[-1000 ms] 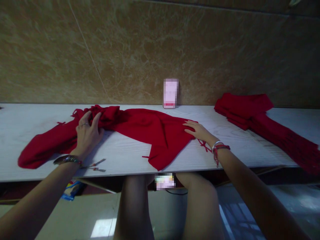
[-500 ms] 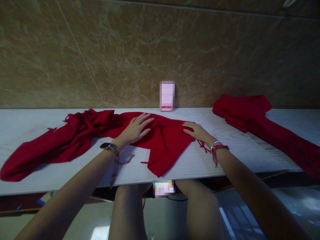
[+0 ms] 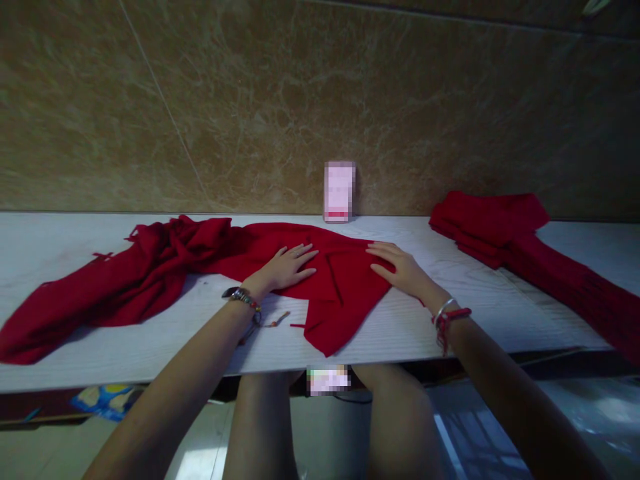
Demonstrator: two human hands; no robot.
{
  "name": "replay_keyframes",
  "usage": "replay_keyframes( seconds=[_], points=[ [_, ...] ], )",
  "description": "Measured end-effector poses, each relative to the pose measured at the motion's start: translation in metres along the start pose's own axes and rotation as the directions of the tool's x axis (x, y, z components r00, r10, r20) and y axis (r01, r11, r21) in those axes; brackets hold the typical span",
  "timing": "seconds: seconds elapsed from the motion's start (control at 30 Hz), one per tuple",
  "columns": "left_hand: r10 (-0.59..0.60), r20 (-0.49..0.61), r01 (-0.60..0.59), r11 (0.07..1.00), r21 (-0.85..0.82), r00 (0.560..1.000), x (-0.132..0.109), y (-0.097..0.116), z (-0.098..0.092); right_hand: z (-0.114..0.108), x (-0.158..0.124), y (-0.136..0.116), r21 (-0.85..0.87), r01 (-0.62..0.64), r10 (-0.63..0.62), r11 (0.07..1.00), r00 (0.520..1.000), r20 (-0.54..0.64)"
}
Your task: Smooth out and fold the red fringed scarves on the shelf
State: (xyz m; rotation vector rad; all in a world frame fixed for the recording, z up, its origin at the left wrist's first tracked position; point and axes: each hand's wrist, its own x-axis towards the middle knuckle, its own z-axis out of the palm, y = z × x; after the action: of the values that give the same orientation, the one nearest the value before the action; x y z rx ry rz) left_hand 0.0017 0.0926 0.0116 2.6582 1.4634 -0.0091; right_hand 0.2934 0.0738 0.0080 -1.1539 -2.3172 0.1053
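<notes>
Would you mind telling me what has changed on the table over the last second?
The left hand left the bunched part of the red scarf and moved right; it now lies flat on the spread middle, close to the right hand. The right hand stayed flat on the cloth's right edge. The folded red pile and the table are as they were.

Deep red scarf (image 3: 200, 267) on the pale wood-grain table (image 3: 500, 307); a brown marbled wall (image 3: 250, 100) at the top of the frame.
</notes>
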Motion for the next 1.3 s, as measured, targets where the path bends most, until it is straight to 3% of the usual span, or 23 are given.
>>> replay_keyframes(
  seconds=[0.13,0.23,0.33,0.43,0.5,0.57,0.7,0.77,0.87,0.97,1.0,1.07,1.13,1.2,1.27,1.3],
  points=[
    [-0.004,0.006,0.004,1.000,-0.011,1.000,-0.001,0.003,-0.002,0.007,-0.007,-0.039,-0.010,0.037,-0.032,0.999,0.952,0.304],
    [-0.007,-0.005,0.007,1.000,-0.021,1.000,-0.002,0.004,-0.002,0.013,-0.008,-0.041,-0.123,-0.003,0.050,0.992,0.923,0.380],
    [-0.011,-0.022,0.011,1.000,-0.012,1.000,-0.002,0.001,0.001,0.010,-0.007,-0.023,-0.234,-0.109,0.179,0.966,0.936,0.302],
    [-0.011,-0.040,0.011,1.000,0.003,0.999,-0.001,-0.002,0.005,0.004,-0.009,0.001,-0.328,-0.265,0.308,0.907,0.948,0.084],
    [-0.016,-0.050,0.016,1.000,0.008,0.999,-0.001,-0.003,0.006,0.001,-0.012,0.014,-0.335,-0.376,0.363,0.864,0.926,-0.104],
    [-0.020,-0.053,0.020,1.000,0.012,0.998,-0.002,-0.003,0.006,0.001,-0.016,0.025,-0.287,-0.455,0.406,0.843,0.888,-0.216],
    [0.003,-0.077,-0.001,1.000,0.020,0.997,-0.004,-0.003,0.006,0.003,-0.019,0.035,-0.165,-0.473,0.438,0.866,0.874,-0.209],
    [0.040,-0.107,-0.037,0.999,0.029,0.993,-0.004,-0.003,0.007,0.002,-0.017,0.032,-0.103,-0.462,0.431,0.881,0.872,-0.231],
    [0.115,-0.190,-0.110,0.993,0.038,0.975,-0.001,-0.002,0.009,-0.002,-0.007,0.016,-0.026,-0.385,0.345,0.922,0.852,-0.395],
    [0.138,-0.297,-0.144,0.990,0.004,0.945,0.004,0.001,0.009,0.004,0.004,-0.014,-0.020,-0.134,0.108,0.991,0.867,-0.486],
    [0.129,-0.335,-0.143,0.990,-0.017,0.933,0.005,0.001,0.008,0.008,0.007,-0.026,-0.023,-0.003,-0.007,1.000,0.900,-0.436],
    [0.090,-0.419,-0.128,0.990,-0.064,0.904,0.005,0.002,0.006,0.018,0.009,-0.046,0.020,0.274,-0.263,0.962,0.940,-0.215],
    [0.039,-0.486,-0.102,0.989,-0.103,0.873,0.004,-0.001,0.005,0.024,0.009,-0.057,0.083,0.418,-0.414,0.905,0.908,-0.058],
    [0.010,-0.515,-0.089,0.988,-0.129,0.857,0.002,-0.006,0.005,0.022,0.006,-0.055,0.081,0.400,-0.388,0.913,0.913,-0.127],
    [0.010,-0.516,-0.097,0.985,-0.142,0.856,0.001,-0.011,0.006,0.013,0.002,-0.044,0.047,0.246,-0.215,0.968,0.913,-0.348],
    [0.015,-0.514,-0.104,0.984,-0.146,0.858,0.001,-0.012,0.007,0.008,0.002,-0.037,0.045,0.148,-0.113,0.988,0.888,-0.446]
  ],
)
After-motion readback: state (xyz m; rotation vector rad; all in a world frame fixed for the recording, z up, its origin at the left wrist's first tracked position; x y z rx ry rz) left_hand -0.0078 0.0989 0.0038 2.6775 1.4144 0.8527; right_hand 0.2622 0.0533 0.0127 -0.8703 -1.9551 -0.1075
